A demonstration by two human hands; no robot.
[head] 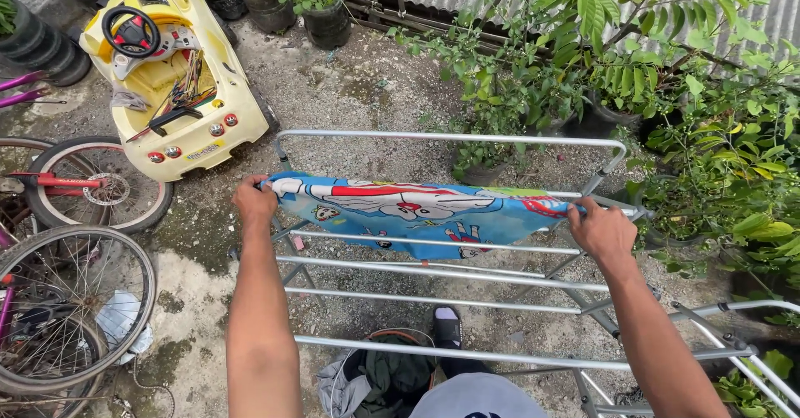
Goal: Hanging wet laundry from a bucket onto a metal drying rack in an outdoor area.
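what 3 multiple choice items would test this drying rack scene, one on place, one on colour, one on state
1. Where does the toy car stand?
A. Far left of the rack, on the ground
B. Under the rack
C. Among the plants on the right

2. What is the main colour of the cloth?
A. Green
B. Blue
C. Black

3. How is the cloth held?
A. Left hand only
B. Neither hand touches it
C. Each hand grips one end, the cloth spread over a rail

Answers:
1. A, the yellow car sits beyond the rack's left end, near the bicycle wheels.
2. B, its ground is blue with red and white cartoon figures.
3. C, the left hand pinches the left end and the right hand the right end.
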